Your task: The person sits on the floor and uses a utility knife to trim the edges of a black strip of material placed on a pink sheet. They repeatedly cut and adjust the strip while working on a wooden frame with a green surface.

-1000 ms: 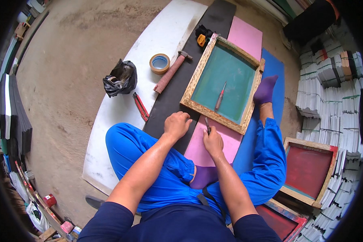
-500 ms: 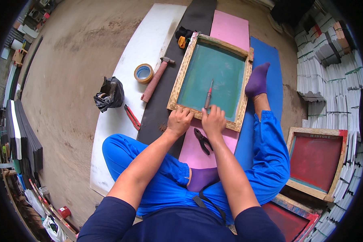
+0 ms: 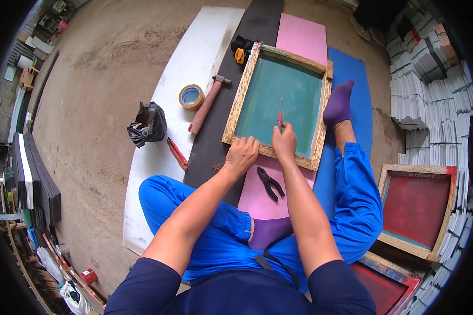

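Observation:
A wooden screen-printing frame (image 3: 317,148) with green mesh (image 3: 263,100) lies in front of me, its near edge toward my lap. My left hand (image 3: 242,153) is closed over the near rail, left of its middle, fingertips curled onto the wood. In my right hand (image 3: 284,142) is a screwdriver (image 3: 280,116), gripped by its dark and red handle. The thin shaft points away from me above the mesh; whether its tip touches is not clear. Black-handled pliers (image 3: 270,185) lie on the pink sheet just below the frame, between my forearms.
Left of the frame lie a hammer (image 3: 207,106), a tape roll (image 3: 191,97), a red cutter knife (image 3: 177,154) and a black plastic bag (image 3: 147,125). A dark and orange bundle (image 3: 240,50) touches the far left corner. Red-meshed frames (image 3: 416,210) and paper stacks (image 3: 433,105) stand at right.
My right hand has lifted from the near rail and taken hold of the screwdriver that lay on the mesh. The left hand stays on the rail.

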Demonstrator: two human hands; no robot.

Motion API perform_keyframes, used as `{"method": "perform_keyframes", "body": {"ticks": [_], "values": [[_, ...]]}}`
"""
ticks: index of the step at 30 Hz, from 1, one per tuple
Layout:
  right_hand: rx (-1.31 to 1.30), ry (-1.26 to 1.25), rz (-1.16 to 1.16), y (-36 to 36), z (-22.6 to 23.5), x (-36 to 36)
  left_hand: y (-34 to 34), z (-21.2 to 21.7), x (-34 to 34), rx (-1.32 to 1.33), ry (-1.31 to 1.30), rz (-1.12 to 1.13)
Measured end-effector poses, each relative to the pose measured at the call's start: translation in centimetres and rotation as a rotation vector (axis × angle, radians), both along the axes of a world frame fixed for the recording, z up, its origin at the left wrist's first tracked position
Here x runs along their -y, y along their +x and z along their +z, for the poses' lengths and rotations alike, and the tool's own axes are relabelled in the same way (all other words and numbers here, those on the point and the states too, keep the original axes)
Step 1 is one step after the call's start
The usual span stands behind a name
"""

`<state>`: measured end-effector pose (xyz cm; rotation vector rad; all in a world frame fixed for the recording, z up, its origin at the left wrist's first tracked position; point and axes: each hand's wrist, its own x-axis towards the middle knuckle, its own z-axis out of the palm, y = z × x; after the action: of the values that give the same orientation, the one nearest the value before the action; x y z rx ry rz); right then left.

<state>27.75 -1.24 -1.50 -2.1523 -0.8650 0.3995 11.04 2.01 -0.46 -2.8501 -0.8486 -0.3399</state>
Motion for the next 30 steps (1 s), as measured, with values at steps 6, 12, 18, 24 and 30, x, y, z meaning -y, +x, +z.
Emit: {"method": "perform_keyframes", "body": {"ticks": [6, 12, 18, 24, 30], "values": [[-0.265, -0.057, 0.039, -6.1, 2.5, 9.6, -2.2, -0.9, 1.0, 0.171, -0.055, 0.015], [-0.203, -0.118, 0.118, -10.0, 0.1, 12.3, -3.9, -1.1, 3.2, 0.157, -0.101, 0.050], [-0.148, -0.132, 0.115, -11.4, 0.0, 12.3, -4.4, -1.0, 3.7, 0.127, -0.183, 0.065], [-0.284, -0.176, 0.070, -12.2, 0.4, 10.5, -4.7, -1.9, 3.9, 0.131, -0.198, 0.084], [-0.466, -0.110, 0.036, -12.9, -3.9, 9.7, -4.8, -1.7, 3.8, 0.146, -0.228, 0.075]]}}
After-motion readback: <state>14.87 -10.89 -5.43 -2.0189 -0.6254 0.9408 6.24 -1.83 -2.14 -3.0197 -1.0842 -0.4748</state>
